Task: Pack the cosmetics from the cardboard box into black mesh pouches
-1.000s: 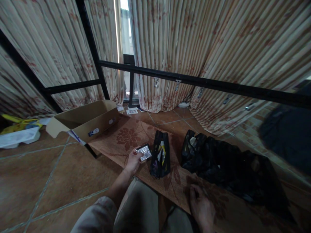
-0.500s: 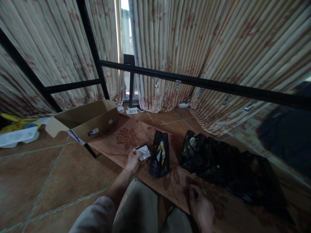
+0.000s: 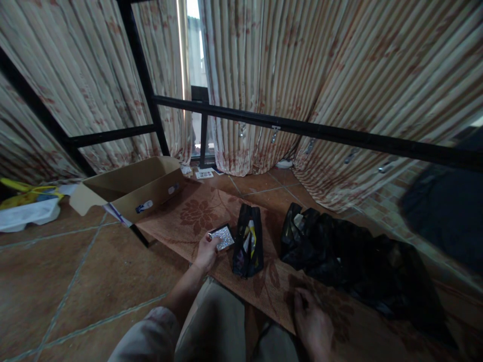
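My left hand [image 3: 207, 254] pinches the near-left edge of a flat square case [image 3: 225, 236] with a glittery silver face and a dark rim. Its thumb lies on top of the glitter. Just right of the case stands a small black pouch [image 3: 248, 241], its mouth gaping, with yellow and white items inside that I cannot make out. My right hand [image 3: 313, 322] rests on the patterned cloth [image 3: 196, 213], fingers loosely curled, thumb apart, nothing visible in it. Beyond it sits a large crumpled black bag [image 3: 347, 256].
An open cardboard box [image 3: 149, 193] stands at the cloth's far left end. A black metal rail [image 3: 241, 114] crosses in front of the curtains [image 3: 256, 60]. White foam packaging [image 3: 30, 213] lies on the tiled floor at far left. A dark rounded shape [image 3: 445, 211] is at right.
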A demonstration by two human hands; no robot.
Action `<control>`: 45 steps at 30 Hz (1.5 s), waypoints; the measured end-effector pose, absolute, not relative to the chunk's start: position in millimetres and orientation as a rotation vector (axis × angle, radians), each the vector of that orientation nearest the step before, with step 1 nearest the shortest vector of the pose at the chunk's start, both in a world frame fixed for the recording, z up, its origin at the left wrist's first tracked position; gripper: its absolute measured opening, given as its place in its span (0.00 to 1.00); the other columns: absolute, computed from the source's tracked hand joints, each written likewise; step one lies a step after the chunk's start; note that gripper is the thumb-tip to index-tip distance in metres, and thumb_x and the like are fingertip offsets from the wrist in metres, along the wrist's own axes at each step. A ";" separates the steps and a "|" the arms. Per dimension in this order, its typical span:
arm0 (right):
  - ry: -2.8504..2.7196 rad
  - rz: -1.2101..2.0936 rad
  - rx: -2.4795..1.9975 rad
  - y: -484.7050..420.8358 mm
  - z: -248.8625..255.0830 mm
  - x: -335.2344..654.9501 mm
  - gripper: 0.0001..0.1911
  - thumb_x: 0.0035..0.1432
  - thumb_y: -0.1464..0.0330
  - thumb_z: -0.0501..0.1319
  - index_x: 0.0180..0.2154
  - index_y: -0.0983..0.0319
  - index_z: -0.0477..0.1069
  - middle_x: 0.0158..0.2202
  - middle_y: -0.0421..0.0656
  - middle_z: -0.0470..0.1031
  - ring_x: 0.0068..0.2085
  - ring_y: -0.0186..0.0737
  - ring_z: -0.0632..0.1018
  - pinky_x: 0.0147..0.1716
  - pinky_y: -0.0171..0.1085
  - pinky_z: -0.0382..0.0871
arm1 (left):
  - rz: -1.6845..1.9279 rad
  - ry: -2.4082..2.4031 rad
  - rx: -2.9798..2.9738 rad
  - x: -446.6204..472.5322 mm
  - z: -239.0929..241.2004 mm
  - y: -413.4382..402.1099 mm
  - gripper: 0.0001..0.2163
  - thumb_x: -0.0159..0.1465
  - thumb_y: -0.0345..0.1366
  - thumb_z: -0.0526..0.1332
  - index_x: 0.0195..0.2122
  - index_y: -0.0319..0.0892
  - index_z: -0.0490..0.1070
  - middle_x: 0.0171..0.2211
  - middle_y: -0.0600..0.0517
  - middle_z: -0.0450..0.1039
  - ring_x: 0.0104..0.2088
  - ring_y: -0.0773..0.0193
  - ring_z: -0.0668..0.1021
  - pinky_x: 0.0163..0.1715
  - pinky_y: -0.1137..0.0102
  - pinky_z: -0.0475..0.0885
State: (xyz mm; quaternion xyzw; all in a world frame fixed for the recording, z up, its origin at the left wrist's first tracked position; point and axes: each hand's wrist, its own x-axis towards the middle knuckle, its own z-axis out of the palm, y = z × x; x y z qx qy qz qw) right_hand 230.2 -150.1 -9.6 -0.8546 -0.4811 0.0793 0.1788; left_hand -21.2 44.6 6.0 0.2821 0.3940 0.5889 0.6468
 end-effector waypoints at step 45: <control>-1.297 0.165 -2.427 -146.7 -8.1 224.6 0.18 0.61 0.60 0.47 0.43 0.54 0.72 0.43 0.40 0.74 0.32 0.33 0.75 0.28 0.32 0.61 | 1.242 0.947 0.629 -23.9 14.3 42.1 0.18 0.45 0.40 0.70 0.34 0.36 0.71 0.31 0.47 0.77 0.32 0.60 0.79 0.37 0.65 0.73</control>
